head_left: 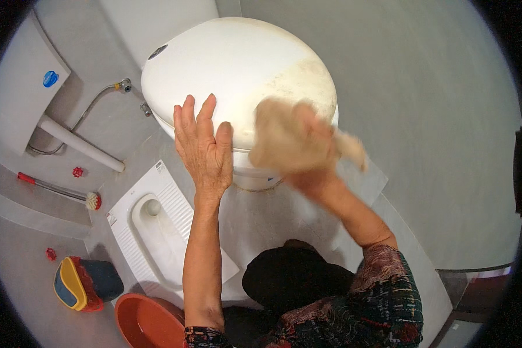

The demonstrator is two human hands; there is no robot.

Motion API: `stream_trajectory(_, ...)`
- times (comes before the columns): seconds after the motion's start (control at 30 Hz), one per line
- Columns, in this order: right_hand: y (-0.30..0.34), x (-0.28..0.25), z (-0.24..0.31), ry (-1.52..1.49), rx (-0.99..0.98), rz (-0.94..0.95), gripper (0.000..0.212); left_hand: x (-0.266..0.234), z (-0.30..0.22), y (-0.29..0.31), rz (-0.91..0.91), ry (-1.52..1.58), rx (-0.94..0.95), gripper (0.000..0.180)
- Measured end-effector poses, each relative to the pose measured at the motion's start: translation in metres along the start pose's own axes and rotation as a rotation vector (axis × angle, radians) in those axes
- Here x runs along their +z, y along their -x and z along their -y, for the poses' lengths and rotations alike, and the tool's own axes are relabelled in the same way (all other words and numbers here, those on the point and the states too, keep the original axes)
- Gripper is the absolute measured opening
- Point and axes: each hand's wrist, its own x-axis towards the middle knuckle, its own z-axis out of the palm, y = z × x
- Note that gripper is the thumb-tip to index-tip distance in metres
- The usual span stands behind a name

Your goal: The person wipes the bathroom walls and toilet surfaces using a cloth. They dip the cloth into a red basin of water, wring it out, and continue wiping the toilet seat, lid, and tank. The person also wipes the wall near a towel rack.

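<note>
The closed white toilet lid (214, 64) lies in front of me, with a yellowish, smudged patch over its right side. My left hand (206, 148) rests at the lid's near left edge, its fingers stretched out and holding nothing. Over the near right part of the lid, my right hand (319, 142) grips a beige cloth (272, 136). Motion smears both the cloth and that hand, and a loose end of the cloth hangs out on the right. The cloth covers part of the lid's near edge.
A white squat pan (162, 232) is set in the floor at left. An orange basin (151, 322), a yellow-rimmed bin (81, 284) and a red-handled brush (58, 188) are also at left. A hose (87, 110) runs beneath a white cistern (17, 87). Grey wall (423, 116) stands at right.
</note>
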Motion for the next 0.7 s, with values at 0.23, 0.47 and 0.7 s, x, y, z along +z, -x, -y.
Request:
stream_trajectory(0.23, -0.076, -0.019, -0.135, -0.464, 0.535, 0.293, 0.033, 0.0, -0.003, 0.002, -0.047, -0.049, 0.041, 0.047)
stream_trajectory(0.47, -0.067, -0.044, -0.036, 0.089, -0.212, 0.363, 0.027, -0.004, 0.006, 0.004, -0.038, -0.053, 0.023, 0.063)
stream_trajectory(0.7, -0.122, -0.006, -0.022, -0.172, -0.237, 0.527, 0.024, -0.012, 0.004, 0.002, -0.026, 0.319, -0.068, 0.101)
